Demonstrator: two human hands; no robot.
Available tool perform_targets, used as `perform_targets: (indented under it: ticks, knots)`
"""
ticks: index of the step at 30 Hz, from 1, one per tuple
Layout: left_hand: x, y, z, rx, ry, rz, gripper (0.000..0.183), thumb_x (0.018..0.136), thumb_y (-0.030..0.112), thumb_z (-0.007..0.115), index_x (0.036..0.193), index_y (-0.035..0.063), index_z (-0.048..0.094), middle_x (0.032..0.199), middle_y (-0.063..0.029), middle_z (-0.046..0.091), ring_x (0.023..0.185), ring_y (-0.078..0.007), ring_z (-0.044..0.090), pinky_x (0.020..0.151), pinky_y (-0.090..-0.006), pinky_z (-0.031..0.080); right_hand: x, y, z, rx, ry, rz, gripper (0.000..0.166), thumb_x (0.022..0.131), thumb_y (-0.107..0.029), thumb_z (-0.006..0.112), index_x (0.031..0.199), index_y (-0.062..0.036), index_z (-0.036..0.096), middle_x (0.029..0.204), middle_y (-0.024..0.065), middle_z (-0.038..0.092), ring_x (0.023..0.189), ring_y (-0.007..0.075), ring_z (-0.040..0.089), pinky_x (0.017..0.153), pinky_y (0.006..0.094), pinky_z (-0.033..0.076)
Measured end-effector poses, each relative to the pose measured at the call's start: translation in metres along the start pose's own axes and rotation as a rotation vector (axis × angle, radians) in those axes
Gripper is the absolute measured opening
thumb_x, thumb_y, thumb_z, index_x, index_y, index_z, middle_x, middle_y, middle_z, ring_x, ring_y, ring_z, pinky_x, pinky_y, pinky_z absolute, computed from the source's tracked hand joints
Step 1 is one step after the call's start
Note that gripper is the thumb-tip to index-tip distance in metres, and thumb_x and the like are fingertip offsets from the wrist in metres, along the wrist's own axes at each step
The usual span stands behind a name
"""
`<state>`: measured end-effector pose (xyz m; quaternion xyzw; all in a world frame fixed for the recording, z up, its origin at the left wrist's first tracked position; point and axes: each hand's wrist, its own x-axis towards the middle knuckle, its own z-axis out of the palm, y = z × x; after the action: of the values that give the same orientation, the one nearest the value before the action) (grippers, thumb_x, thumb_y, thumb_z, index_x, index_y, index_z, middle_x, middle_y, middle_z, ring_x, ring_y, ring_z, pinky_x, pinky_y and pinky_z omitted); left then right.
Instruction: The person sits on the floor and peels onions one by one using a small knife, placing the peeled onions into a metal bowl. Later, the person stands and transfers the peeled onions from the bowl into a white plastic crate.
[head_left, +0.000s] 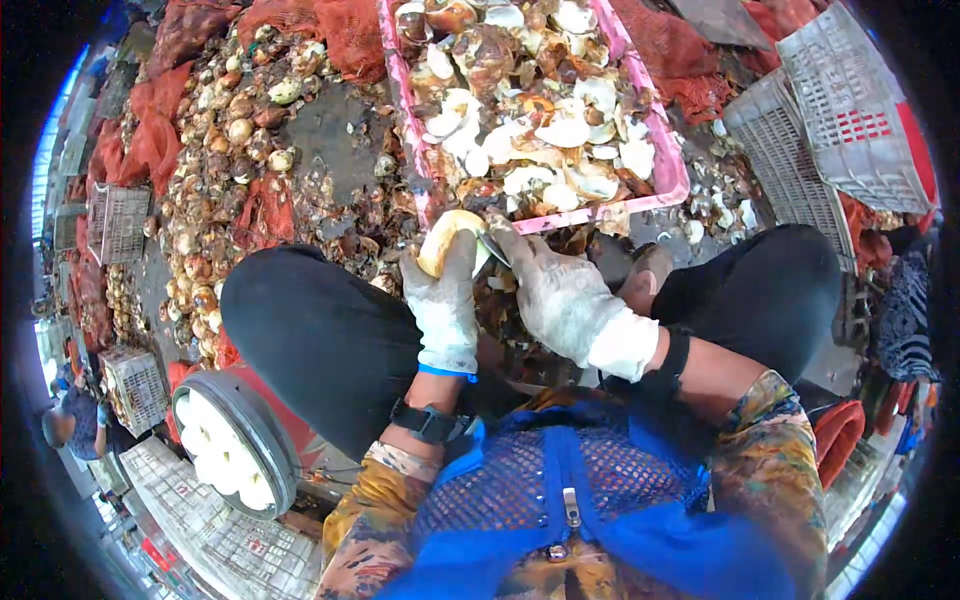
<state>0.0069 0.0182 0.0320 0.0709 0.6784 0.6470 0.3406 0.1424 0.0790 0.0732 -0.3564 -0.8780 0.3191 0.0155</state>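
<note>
My left hand (442, 285), in a soiled white glove, grips a yellowish-white onion (439, 244) with its upper end tilted right. Against the onion's right side lies the short metal blade of a knife (493, 247). My right hand (551, 289), gloved too, is closed around that knife, whose handle is hidden by the fingers. Both hands are close together above my lap, near the lower edge of a pink plastic crate (577, 217) filled with white onion layers and brown skins (562, 131). More scraps lie on the ground beneath the hands.
Unpeeled onions (240, 131) are heaped at left among red mesh sacks (349, 37). A round tub (281, 480) of peeled white onions stands at lower left. Grey plastic crates (847, 112) lean at upper right; others lie at lower left. A person (82, 427) is at far left.
</note>
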Motion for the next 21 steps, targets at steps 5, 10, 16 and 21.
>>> perform_targets:
  ticks: [5,10,16,21]
  knots:
    - [0.004,-0.005,-0.004,0.042,-0.020,0.021,0.054,0.086,0.026,0.076,0.125,-0.0021,0.051,0.108,-0.0119,0.066,0.090,-0.0184,0.067,0.073,-0.0307,0.058,0.008,0.008,0.003,0.273,-0.044,0.023,0.057,0.090,-0.007,0.049,0.146,-0.0019,0.036,0.116,0.0304,0.062,0.096,0.0454,0.064,0.081,0.0496,0.053]
    - [-0.001,0.000,-0.003,-0.039,-0.001,-0.078,0.060,0.086,0.029,0.077,0.130,-0.0010,0.049,0.110,-0.0104,0.066,0.089,-0.0186,0.068,0.071,-0.0347,0.058,0.011,0.014,0.000,0.693,-0.129,0.126,0.060,0.092,-0.009,0.047,0.151,-0.0101,0.037,0.086,0.0055,0.063,0.065,0.0160,0.057,0.057,0.0302,0.048]
    - [0.005,0.001,-0.009,-0.084,-0.085,-0.064,0.050,0.086,0.021,0.077,0.124,-0.0018,0.052,0.108,-0.0104,0.065,0.089,-0.0157,0.066,0.074,-0.0285,0.056,0.016,0.013,-0.006,0.989,-0.207,0.371,0.054,0.090,-0.010,0.046,0.144,-0.0086,0.043,0.072,0.0027,0.057,0.047,0.0133,0.051,0.042,0.0264,0.044]
    - [0.019,-0.011,-0.032,-0.176,-0.199,-0.077,0.044,0.091,0.023,0.070,0.124,-0.0026,0.056,0.113,-0.0105,0.065,0.097,-0.0175,0.066,0.082,-0.0306,0.055,0.038,0.020,-0.020,1.048,-0.419,0.708,0.025,0.089,-0.013,0.051,0.112,-0.0066,0.058,0.057,0.0036,0.053,0.045,0.0147,0.050,0.043,0.0280,0.044]
